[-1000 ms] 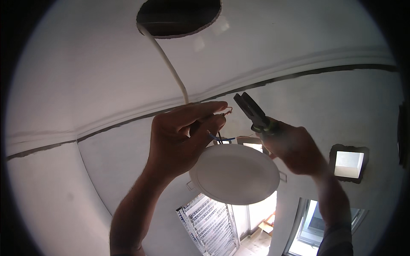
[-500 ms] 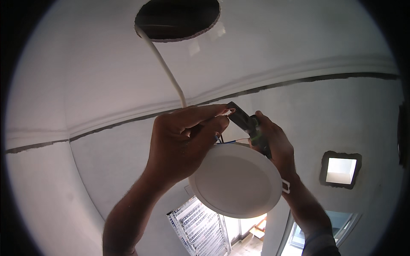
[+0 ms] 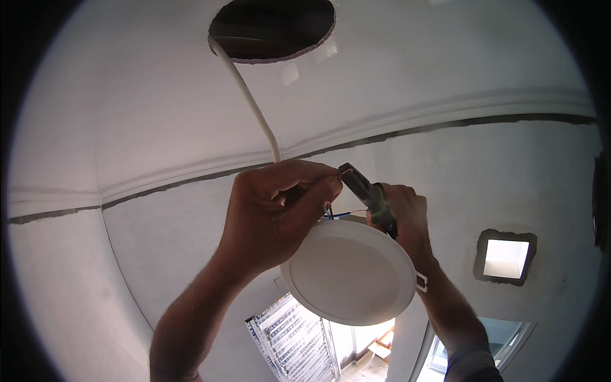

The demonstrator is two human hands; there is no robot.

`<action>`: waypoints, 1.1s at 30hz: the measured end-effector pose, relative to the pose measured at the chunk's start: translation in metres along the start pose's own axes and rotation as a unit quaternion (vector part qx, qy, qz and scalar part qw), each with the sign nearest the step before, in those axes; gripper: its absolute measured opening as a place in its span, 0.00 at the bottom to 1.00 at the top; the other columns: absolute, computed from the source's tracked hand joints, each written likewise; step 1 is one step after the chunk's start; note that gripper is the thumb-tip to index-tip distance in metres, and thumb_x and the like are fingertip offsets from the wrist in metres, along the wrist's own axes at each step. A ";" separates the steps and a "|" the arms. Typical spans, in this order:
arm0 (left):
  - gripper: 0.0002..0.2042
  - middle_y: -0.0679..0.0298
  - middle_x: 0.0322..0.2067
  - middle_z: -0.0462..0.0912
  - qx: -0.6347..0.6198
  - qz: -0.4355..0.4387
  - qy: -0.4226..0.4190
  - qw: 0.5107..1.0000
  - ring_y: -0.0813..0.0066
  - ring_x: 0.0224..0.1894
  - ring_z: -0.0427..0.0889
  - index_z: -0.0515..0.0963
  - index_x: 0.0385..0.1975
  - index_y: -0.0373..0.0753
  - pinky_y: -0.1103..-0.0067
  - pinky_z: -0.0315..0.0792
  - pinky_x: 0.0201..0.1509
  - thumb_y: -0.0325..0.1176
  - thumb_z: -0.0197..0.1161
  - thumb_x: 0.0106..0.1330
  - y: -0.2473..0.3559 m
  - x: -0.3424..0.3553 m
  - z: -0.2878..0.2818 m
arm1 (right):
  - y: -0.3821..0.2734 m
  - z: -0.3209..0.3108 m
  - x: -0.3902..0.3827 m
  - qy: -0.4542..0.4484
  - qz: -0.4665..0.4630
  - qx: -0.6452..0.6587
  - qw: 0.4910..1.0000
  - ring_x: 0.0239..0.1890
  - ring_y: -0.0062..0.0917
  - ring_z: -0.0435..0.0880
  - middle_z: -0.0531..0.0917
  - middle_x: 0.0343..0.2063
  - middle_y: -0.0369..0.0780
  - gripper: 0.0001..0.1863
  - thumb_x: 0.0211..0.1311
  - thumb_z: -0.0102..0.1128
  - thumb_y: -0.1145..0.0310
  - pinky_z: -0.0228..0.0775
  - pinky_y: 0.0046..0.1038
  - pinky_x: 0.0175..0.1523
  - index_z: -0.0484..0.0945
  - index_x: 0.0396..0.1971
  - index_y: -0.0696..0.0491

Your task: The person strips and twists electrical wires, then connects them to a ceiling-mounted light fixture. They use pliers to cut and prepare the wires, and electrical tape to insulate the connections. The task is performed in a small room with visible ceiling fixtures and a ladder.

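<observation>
A round hole (image 3: 272, 28) is cut in the white ceiling, and a white cable (image 3: 250, 102) hangs out of it. My left hand (image 3: 273, 213) pinches the end of that cable, with thin bare wire ends (image 3: 337, 213) showing at my fingertips. A round white ceiling lamp (image 3: 350, 270) hangs just below both hands. My right hand (image 3: 404, 213) grips dark pliers (image 3: 368, 194), whose tip touches the wire ends at my left fingers.
A ceiling moulding with a dark gap (image 3: 414, 130) runs across the wall top. A small square opening (image 3: 506, 258) sits in the wall at right. Windows (image 3: 299, 344) show at the bottom.
My right hand has brought the pliers left, from held apart and raised to tip against the wires at my left fingers. The lamp and both hands shifted slightly lower in view.
</observation>
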State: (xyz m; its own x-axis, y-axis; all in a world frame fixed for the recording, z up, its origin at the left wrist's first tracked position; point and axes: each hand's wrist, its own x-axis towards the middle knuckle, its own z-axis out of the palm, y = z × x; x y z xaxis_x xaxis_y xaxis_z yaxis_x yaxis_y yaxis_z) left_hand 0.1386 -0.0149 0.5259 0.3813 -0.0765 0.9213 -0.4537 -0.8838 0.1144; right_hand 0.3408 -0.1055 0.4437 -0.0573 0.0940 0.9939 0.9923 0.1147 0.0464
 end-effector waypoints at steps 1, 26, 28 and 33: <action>0.06 0.63 0.29 0.88 0.008 -0.006 -0.003 1.000 0.88 0.29 0.79 0.87 0.42 0.33 0.85 0.73 0.33 0.27 0.69 0.69 0.000 0.001 0.000 | 0.000 -0.002 0.000 -0.006 0.008 0.003 1.000 0.55 0.41 0.78 0.81 0.47 0.45 0.25 0.57 0.64 0.75 0.67 0.44 0.60 0.74 0.56 0.56; 0.10 0.63 0.24 0.84 0.054 -0.055 -0.044 0.996 0.79 0.31 0.84 0.85 0.38 0.31 0.78 0.79 0.39 0.34 0.67 0.72 -0.003 0.005 -0.013 | 0.002 0.024 0.003 -0.099 0.149 0.194 0.965 0.32 0.34 0.86 0.83 0.30 0.42 0.16 0.60 0.61 0.74 0.77 0.36 0.39 0.75 0.49 0.53; 0.09 0.63 0.26 0.85 0.072 -0.044 -0.030 0.996 0.79 0.31 0.85 0.86 0.38 0.32 0.77 0.80 0.40 0.33 0.67 0.72 -0.005 0.003 -0.017 | -0.003 0.022 0.002 -0.106 0.156 0.204 0.961 0.32 0.34 0.86 0.84 0.30 0.41 0.15 0.63 0.59 0.72 0.77 0.36 0.39 0.76 0.50 0.53; 0.06 0.62 0.30 0.88 0.097 -0.062 -0.042 0.992 0.79 0.33 0.85 0.86 0.39 0.34 0.77 0.80 0.41 0.30 0.69 0.70 -0.002 -0.004 -0.026 | -0.005 0.002 0.007 -0.124 0.047 0.116 0.984 0.26 0.29 0.83 0.82 0.26 0.39 0.15 0.66 0.60 0.72 0.74 0.30 0.34 0.77 0.52 0.55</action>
State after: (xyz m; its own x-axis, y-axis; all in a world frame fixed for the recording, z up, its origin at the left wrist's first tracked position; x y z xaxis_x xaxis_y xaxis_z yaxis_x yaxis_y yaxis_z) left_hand 0.1172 -0.0004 0.5312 0.4945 0.0082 0.8691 -0.2386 -0.9603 0.1448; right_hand 0.3351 -0.1037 0.4507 -0.0193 0.3505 0.9364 0.9446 0.3132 -0.0977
